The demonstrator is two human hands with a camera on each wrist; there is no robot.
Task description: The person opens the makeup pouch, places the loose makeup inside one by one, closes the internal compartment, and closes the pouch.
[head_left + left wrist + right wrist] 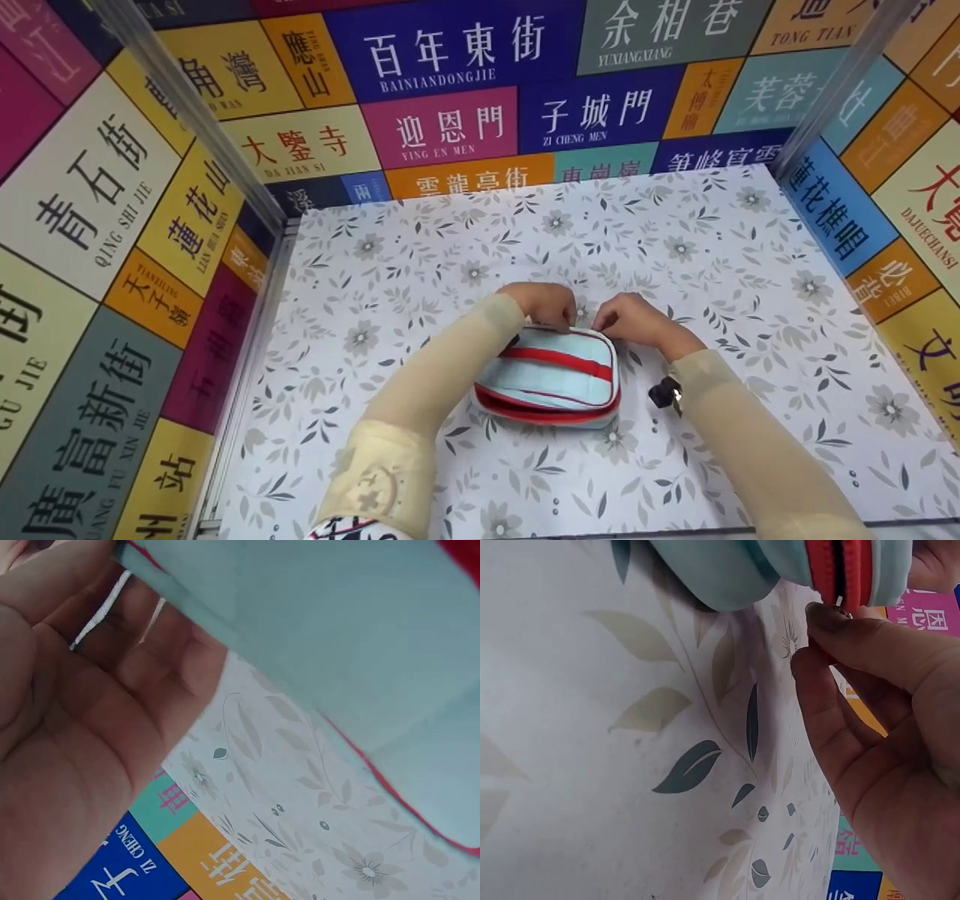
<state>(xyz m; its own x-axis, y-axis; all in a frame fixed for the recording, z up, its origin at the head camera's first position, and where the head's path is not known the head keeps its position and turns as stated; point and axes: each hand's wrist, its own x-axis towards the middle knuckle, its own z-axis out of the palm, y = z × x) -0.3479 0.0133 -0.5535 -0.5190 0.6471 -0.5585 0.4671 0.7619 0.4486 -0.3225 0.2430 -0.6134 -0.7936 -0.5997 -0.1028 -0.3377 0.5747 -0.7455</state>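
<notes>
A light blue zip pouch (pixel 551 386) with red trim and a red band across its top lies on the table. Its red-edged mouth gapes along the near side. At the far edge my left hand (pixel 546 302) grips the pouch; in the left wrist view the thumb and fingers meet at its pale fabric (pixel 322 630). My right hand (pixel 637 321) is at the far right corner. In the right wrist view, its thumb and forefinger pinch the small zipper pull at the end of the red zipper (pixel 840 570); the fingertips mostly hide the pull.
The table (pixel 420 300) has a white covering with grey flowers and leaves. Colourful panels with street names (pixel 450 124) rise behind it and at both sides, with clear upright posts at the far corners. A small black object (pixel 663 393) sits at the right wrist.
</notes>
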